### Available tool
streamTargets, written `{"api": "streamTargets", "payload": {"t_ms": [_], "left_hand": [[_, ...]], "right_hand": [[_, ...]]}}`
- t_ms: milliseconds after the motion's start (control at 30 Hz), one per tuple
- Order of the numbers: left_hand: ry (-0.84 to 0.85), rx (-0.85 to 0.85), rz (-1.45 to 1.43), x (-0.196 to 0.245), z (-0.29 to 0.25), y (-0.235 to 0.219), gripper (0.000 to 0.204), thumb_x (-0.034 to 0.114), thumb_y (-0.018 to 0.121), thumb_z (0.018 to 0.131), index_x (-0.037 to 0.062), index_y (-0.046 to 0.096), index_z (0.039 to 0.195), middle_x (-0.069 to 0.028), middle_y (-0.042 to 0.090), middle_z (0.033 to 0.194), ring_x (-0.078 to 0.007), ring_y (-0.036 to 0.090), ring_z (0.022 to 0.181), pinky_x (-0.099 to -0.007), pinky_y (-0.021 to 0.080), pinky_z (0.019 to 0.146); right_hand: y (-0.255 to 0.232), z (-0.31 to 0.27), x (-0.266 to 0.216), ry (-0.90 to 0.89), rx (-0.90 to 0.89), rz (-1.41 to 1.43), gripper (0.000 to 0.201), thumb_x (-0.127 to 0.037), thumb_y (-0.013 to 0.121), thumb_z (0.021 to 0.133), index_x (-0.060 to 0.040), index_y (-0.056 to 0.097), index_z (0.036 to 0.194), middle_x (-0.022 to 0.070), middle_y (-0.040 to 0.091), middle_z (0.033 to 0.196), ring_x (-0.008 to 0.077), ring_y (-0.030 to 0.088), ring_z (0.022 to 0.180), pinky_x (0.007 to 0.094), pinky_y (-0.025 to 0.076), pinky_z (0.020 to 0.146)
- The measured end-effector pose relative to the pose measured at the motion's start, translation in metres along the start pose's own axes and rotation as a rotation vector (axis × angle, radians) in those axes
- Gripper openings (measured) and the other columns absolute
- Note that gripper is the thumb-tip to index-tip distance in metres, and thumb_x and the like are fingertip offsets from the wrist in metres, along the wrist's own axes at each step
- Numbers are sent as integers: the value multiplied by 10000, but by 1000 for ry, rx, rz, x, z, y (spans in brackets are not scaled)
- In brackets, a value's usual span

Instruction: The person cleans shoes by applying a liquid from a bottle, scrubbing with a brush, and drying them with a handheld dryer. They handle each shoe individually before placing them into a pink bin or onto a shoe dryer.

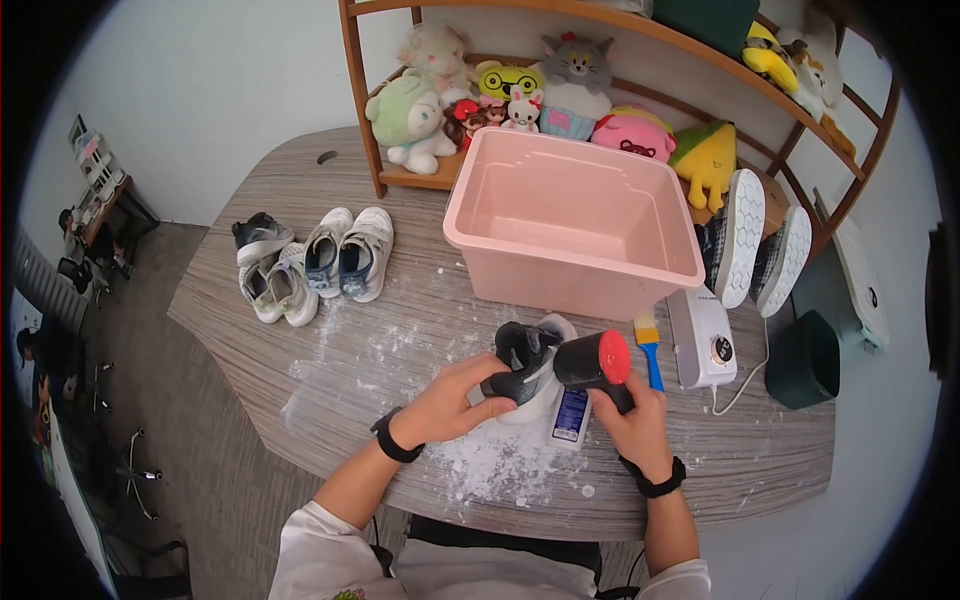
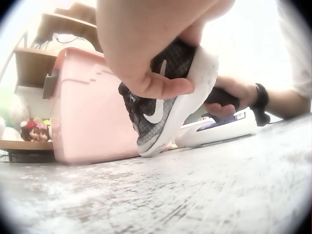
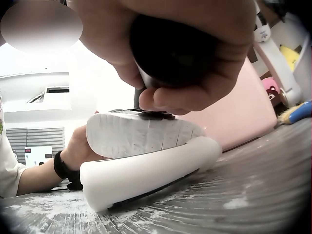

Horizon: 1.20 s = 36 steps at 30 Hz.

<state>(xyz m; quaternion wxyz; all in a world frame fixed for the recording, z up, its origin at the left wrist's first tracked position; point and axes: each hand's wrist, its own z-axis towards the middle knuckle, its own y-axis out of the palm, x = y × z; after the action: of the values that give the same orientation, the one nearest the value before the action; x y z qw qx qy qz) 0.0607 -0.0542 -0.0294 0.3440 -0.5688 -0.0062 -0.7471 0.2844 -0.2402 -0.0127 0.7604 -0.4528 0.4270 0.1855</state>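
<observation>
My left hand grips a small dark grey sneaker with a white swoosh and a thick white sole. In the left wrist view the sneaker tilts toe down, its toe close to the table, with fingers across its side. My right hand holds the handle of a black hammer-shaped tool with a round red end face, its head right beside the sneaker. Below that tool lies a white bottle with a blue label. In the right wrist view the sole shows just behind the bottle.
White powder is scattered over the wooden table. A pink bin stands behind the hands. Two pairs of small shoes sit at the left. At the right are a blue-handled brush, a white device with upright shoes, and a dark bin.
</observation>
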Motion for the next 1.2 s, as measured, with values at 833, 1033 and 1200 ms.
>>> {"api": "streamTargets", "payload": {"t_ms": [833, 1033, 1200], "left_hand": [[19, 126, 41, -4, -1, 1, 346, 180, 835, 875, -5, 653, 1104, -134, 658, 964, -272, 657, 874, -351, 518, 801], [27, 113, 87, -3, -1, 0, 347, 166, 844, 865, 0, 655, 1103, -138, 661, 970, -277, 661, 878, -351, 522, 798], [11, 91, 86, -2, -2, 2, 354, 158, 854, 852, 1, 656, 1100, -143, 672, 986, -279, 671, 889, -350, 526, 808]], "right_hand": [[5, -7, -7, -121, -48, 3, 342, -142, 837, 841, -4, 693, 1119, 167, 726, 832, 282, 726, 713, 359, 561, 661], [7, -10, -8, -198, -97, 57, 351, -137, 842, 835, -4, 693, 1124, 171, 732, 856, 281, 733, 730, 354, 566, 673], [4, -6, -10, -31, -61, 8, 363, -146, 845, 836, -6, 690, 1133, 175, 733, 859, 284, 731, 717, 351, 565, 660]]}}
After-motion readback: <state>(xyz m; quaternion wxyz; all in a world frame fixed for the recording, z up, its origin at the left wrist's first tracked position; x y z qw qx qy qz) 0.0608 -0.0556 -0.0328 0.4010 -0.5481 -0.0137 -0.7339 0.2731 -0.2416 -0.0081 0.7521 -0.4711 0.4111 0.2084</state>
